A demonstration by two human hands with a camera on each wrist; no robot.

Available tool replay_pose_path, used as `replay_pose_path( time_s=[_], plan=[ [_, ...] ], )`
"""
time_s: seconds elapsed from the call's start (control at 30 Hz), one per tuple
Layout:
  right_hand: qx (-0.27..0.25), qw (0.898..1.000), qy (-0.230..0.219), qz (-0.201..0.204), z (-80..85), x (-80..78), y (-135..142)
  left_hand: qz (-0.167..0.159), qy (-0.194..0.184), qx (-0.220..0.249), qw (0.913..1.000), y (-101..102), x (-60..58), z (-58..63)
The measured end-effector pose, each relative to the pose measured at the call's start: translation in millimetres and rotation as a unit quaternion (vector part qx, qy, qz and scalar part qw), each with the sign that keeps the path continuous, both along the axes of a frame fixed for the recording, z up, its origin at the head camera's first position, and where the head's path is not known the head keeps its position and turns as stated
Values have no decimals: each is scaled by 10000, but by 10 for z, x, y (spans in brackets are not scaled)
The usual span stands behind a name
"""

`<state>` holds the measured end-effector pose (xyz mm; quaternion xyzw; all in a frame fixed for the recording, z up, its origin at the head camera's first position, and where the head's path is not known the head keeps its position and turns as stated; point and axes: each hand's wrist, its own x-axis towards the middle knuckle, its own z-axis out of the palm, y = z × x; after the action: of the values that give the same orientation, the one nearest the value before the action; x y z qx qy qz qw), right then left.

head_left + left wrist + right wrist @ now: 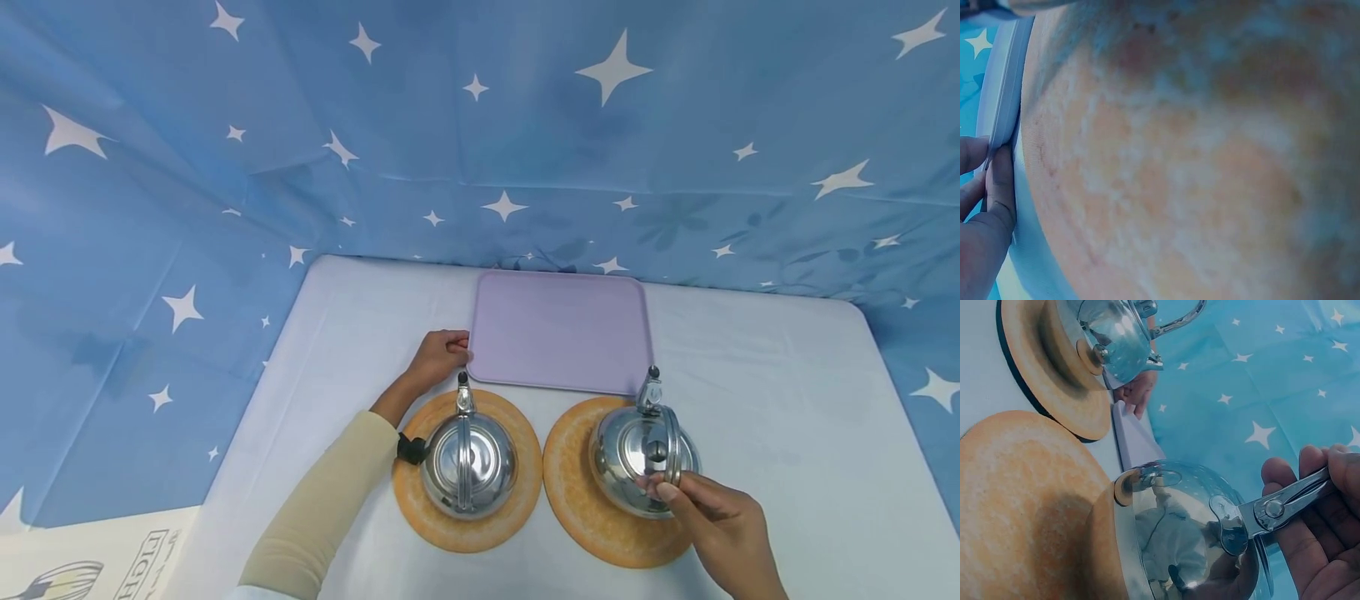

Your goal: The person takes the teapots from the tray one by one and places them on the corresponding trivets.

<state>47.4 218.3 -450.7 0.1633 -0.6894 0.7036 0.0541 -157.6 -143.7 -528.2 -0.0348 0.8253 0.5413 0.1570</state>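
Note:
My left hand [437, 360] pinches the left edge of a lilac tray [558, 329], with fingers on both sides of its rim in the left wrist view. My right hand [726, 525] grips the raised handle of a shiny steel kettle [622, 458]. This kettle sits over the right part of an orange round placemat [573, 500], its spout pointing to the back. In the right wrist view, fingers and thumb [1344, 472] curl around the handle. A second steel kettle [491, 454] stands on the left placemat [465, 537], beside my left wrist.
A white cloth covers the table [787, 400]. Blue cloth with white stars [420, 125] hangs behind and to the left. A cream printed cloth [97, 554] lies at the lower left. The tray lies behind both placemats, near the back edge.

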Motion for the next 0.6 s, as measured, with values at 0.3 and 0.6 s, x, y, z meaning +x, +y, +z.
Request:
replay_pose_path(
  time_s=[0.3, 0.6],
  plan=[
    [-243, 9992, 215, 230, -103, 5, 7, -7, 16, -83, 10000, 20, 13, 33],
    [352, 9993, -109, 115, -138, 79, 49, -76, 19, -59, 10000, 18, 19, 20]
  ],
)
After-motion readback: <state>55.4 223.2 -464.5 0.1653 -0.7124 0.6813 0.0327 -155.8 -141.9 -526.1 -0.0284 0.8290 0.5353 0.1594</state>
